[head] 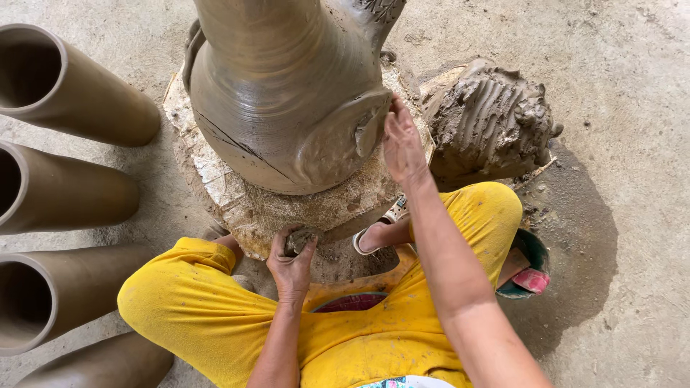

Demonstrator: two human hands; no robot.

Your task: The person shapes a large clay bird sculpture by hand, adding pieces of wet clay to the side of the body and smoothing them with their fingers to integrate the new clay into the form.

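Concrete floor (632, 86) carries a tall wet clay vessel (280, 93) at centre; right hand (402, 144) presses fingers to its wall, left hand (291, 262) pinches a clay lump (298, 241); hollow clay cylinders (65, 86) lie left.

Grey-brown vase (287, 93) — yellow trousers (215, 316) — ridged grey clay mound (489, 118).

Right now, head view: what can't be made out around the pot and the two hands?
- Pot: top cut off by the upper frame edge; far side hidden by its own body.
- Right hand: fingertips against the pot's raised patch; contact spot hidden by the hand.
- Left hand: fingers curl over a clay lump, most of it hidden.
- Clay pile: base hidden by the knee.
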